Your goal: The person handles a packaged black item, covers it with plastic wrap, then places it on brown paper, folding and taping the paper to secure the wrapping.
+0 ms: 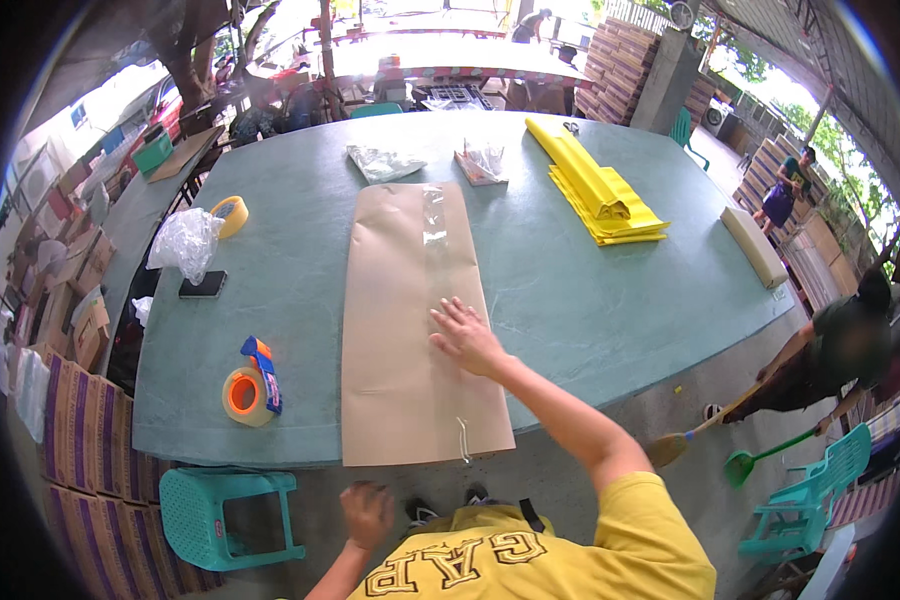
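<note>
A long sheet of brown paper [395,300] lies on the table, its near end reaching past the front edge. Clear shiny tape [435,215] runs down its right half from the far end. My right hand [466,338] rests flat on the sheet, over the tape line, with its fingers spread. My left hand [368,512] hangs off the table below the sheet's near end, loosely curled and a bit blurred, with nothing visible in it. A clear tape roll [245,396] in an orange and blue dispenser lies left of the sheet.
The green table [590,320] also bears folded yellow sheets [600,195], a yellow tape roll [231,216], crumpled plastic [185,243], a phone [203,285] and a long tan block [754,247]. A teal stool [195,515] stands front left. At right, a person [835,345] holds a broom [670,448].
</note>
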Demonstrator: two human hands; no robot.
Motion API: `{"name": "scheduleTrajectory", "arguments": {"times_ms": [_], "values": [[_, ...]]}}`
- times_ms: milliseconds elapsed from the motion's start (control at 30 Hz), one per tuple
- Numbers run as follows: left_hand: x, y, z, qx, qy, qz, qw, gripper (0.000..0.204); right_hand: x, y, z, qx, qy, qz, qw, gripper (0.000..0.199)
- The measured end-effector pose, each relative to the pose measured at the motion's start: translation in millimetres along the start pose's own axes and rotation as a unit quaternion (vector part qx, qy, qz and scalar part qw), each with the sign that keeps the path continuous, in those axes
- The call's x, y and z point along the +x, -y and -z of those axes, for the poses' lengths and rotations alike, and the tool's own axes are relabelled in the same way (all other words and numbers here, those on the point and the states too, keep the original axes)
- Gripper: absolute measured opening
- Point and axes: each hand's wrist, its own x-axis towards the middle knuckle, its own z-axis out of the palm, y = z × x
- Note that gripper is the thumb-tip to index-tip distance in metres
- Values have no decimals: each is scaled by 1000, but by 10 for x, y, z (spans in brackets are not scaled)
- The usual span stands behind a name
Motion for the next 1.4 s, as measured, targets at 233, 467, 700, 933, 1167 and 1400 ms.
{"name": "scheduleTrajectory", "arguments": {"times_ms": [233,467,700,933,1167,1400], "values": [[815,-1028,-876,-77,198,56,976,66,98,203,-293,-65,62,-49,995,62],[1060,-1012,-1283,-110,67,75,989,54,60,150,-275,-47,60,-41,996,63],[1583,-367,-716,-195,121,240,943,44,14,94,-205,-35,28,-13,999,56],[1595,-391,-603,-160,159,239,944,40,-1162,-238,100,163,-97,-13,982,10],[1585,-415,-323,-107,282,177,937,36,-1381,210,-262,32,-53,-41,997,34],[1193,143,449,-187,640,-143,732,33,-1462,763,-593,-102,-1,-198,975,60]]}}
